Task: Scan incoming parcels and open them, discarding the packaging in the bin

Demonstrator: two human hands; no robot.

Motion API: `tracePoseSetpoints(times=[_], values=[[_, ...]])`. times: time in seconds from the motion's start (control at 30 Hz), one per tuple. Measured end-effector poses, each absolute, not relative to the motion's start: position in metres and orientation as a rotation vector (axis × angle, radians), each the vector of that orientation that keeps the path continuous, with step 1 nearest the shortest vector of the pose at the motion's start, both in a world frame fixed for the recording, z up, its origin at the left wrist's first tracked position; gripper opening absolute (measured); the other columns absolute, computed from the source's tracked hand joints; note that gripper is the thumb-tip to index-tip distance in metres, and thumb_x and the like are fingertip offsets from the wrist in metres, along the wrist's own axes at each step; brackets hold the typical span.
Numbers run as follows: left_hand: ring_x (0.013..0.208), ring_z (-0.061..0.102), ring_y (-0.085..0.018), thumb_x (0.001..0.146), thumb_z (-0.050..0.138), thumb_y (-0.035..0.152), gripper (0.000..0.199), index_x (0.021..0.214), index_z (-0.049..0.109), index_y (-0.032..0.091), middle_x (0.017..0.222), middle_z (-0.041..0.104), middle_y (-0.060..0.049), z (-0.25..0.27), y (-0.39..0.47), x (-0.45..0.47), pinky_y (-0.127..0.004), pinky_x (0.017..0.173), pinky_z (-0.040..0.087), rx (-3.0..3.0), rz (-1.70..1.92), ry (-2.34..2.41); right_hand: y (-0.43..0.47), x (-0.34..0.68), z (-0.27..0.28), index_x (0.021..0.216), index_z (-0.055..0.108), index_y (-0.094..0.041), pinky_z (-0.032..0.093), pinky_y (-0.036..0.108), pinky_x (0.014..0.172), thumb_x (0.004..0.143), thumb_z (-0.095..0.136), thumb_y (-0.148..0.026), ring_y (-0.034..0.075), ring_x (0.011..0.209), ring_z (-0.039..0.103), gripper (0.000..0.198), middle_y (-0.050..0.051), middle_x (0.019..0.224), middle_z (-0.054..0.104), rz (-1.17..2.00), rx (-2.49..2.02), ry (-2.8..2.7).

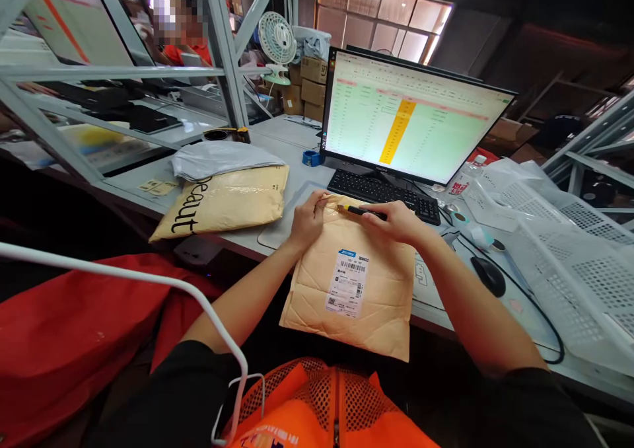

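Envelope (307,302), tan and padded, is lying in the head view between the person's two hands, its far end resting over the desk (292,131) and its near end sticking out past the edge. A printed label (347,283) is facing up on it. The left hand (308,222) is gripping the far left corner, the fingers closing on the envelope's edge. The right hand (396,222) is holding a yellow-and-black cutter (366,212), the fingers wrapping narrowly around its handle. The cutter is pointing left at the taped far edge, just beside the left fingertips; whether its tip is going into the envelope, I cannot tell.

A keyboard (366,187) is lying just beyond the right hand, below a monitor (421,114) that is showing a spreadsheet with a yellow column. A mouse (488,276) is sitting to the right, near white plastic baskets (584,263). To the left, a second parcel (240,203) with black lettering is lying under a pale bag (222,160), and a fan (277,38) is standing farther back.
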State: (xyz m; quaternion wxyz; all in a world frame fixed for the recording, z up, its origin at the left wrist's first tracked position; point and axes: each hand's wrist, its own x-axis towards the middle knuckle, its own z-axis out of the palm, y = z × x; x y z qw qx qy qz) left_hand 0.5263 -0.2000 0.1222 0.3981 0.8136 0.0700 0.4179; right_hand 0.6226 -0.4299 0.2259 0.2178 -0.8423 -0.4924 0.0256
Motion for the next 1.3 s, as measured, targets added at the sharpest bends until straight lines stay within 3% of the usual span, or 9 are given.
tracePoseSetpoints(times=[0.2,0.37,0.57,0.7,0.87,1.07,1.17,1.23,1.3], values=[[0.088,0.070,-0.019,0.107,0.047,0.039,0.030,0.113,0.070,0.021,0.103,0.076,-0.007,0.127,-0.187,0.507,-0.027,0.083,0.052,2.037,1.219,0.028,-0.459,0.641,0.214,0.138,0.075,-0.032,0.056,0.040,0.089,0.102,0.056,-0.047,0.027,0.099,0.075,0.043,0.005,0.123,0.080,-0.017,-2.358,-1.380],[0.081,0.068,-0.019,0.107,0.045,0.041,0.030,0.116,0.066,0.020,0.097,0.075,-0.006,0.118,-0.180,0.504,-0.028,0.078,0.051,2.015,1.190,0.279,-0.543,0.663,0.175,0.130,0.080,-0.026,0.055,0.044,0.086,0.100,0.060,-0.047,0.035,0.100,0.074,0.042,0.013,0.110,0.081,-0.107,-2.869,-0.893],[0.109,0.067,-0.029,0.096,0.053,0.023,0.022,0.112,0.065,0.017,0.116,0.070,-0.015,0.100,-0.180,0.522,-0.039,0.098,0.053,2.271,0.969,0.390,-0.584,0.630,0.116,0.148,0.065,-0.017,0.056,0.048,0.086,0.105,0.048,-0.043,0.037,0.105,0.070,0.053,0.021,0.122,0.072,-0.221,-3.085,-0.603],[0.112,0.067,-0.028,0.092,0.046,0.011,0.041,0.128,0.066,0.015,0.125,0.067,-0.016,0.095,-0.188,0.525,-0.042,0.102,0.054,2.357,0.836,0.282,-0.570,0.606,0.109,0.140,0.066,-0.011,0.052,0.055,0.099,0.101,0.047,-0.034,0.039,0.117,0.063,0.049,0.023,0.129,0.067,-0.442,-2.922,-0.648],[0.099,0.067,-0.025,0.101,0.049,0.025,0.029,0.112,0.076,0.019,0.116,0.059,-0.012,0.096,-0.210,0.500,-0.040,0.093,0.056,2.298,0.950,0.381,-0.497,0.566,0.130,0.138,0.066,-0.018,0.047,0.050,0.114,0.106,0.050,-0.040,0.032,0.127,0.059,0.042,0.017,0.135,0.066,-0.459,-2.368,-1.070],[0.097,0.064,-0.028,0.103,0.054,0.039,0.027,0.105,0.072,0.018,0.108,0.061,-0.013,0.091,-0.218,0.454,-0.041,0.088,0.055,2.406,0.897,0.466,-0.420,0.539,0.102,0.132,0.068,-0.019,0.045,0.051,0.107,0.102,0.062,-0.034,0.034,0.119,0.058,0.034,0.015,0.125,0.067,-0.255,-2.350,-1.193],[0.115,0.059,-0.036,0.097,0.065,0.043,0.027,0.103,0.075,0.019,0.114,0.068,-0.016,0.104,-0.209,0.458,-0.050,0.103,0.049,2.680,0.768,0.332,-0.414,0.546,0.089,0.121,0.070,-0.019,0.043,0.051,0.105,0.102,0.059,-0.031,0.033,0.116,0.058,0.025,0.014,0.119,0.067,-0.197,-2.372,-1.184],[0.125,0.055,-0.039,0.095,0.067,0.044,0.029,0.105,0.078,0.018,0.120,0.072,-0.017,0.117,-0.206,0.476,-0.053,0.111,0.042,2.810,0.577,0.181,-0.414,0.550,0.088,0.117,0.070,-0.019,0.042,0.051,0.105,0.102,0.057,-0.029,0.033,0.116,0.057,0.021,0.014,0.118,0.067,-0.170,-2.389,-1.205],[0.118,0.062,-0.036,0.093,0.068,0.042,0.028,0.107,0.080,0.020,0.116,0.076,-0.015,0.127,-0.209,0.499,-0.047,0.107,0.044,2.844,0.287,0.071,-0.413,0.552,0.091,0.116,0.068,-0.020,0.039,0.050,0.107,0.103,0.053,-0.027,0.032,0.118,0.056,0.021,0.014,0.120,0.067,-0.139,-2.398,-1.237]])
